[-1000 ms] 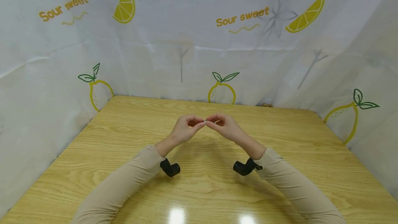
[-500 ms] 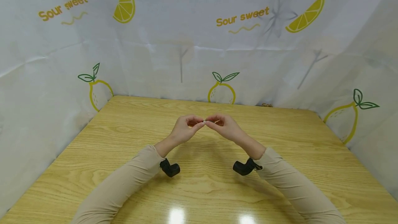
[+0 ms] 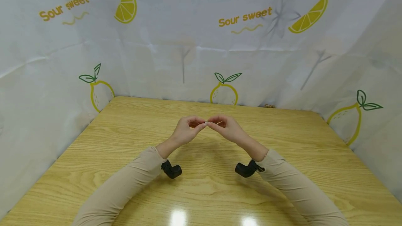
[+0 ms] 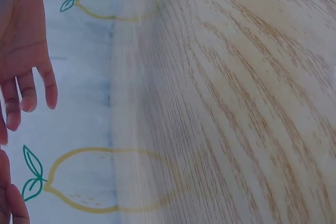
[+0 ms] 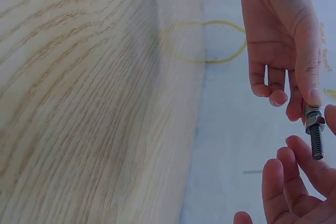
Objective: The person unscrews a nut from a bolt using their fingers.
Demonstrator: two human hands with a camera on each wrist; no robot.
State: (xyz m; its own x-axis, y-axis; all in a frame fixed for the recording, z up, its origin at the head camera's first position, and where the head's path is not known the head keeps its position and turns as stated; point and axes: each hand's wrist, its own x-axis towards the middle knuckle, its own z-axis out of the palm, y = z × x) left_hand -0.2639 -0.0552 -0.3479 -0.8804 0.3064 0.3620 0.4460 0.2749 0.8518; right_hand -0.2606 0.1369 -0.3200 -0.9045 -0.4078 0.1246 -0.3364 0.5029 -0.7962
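Observation:
In the head view both hands meet above the table, their tips around one small metal piece. My right hand (image 3: 230, 127) pinches one end of a bolt (image 5: 316, 146) between thumb and index finger, as the right wrist view shows. The bolt's threaded end points down there, and a nut (image 5: 315, 121) sits on its upper part. My left hand (image 3: 184, 129) has its thumb tip at the side of the nut, and its index finger bends round behind the threads. The exact contact is hard to see. The left wrist view cuts off the bolt and nut.
The wooden table (image 3: 135, 125) spreads beneath both hands. A white curtain (image 3: 163, 58) printed with lemons hangs behind and beside it. A black wrist camera (image 3: 172, 170) is strapped at the left sleeve, and a matching wrist camera (image 3: 246, 169) at the right.

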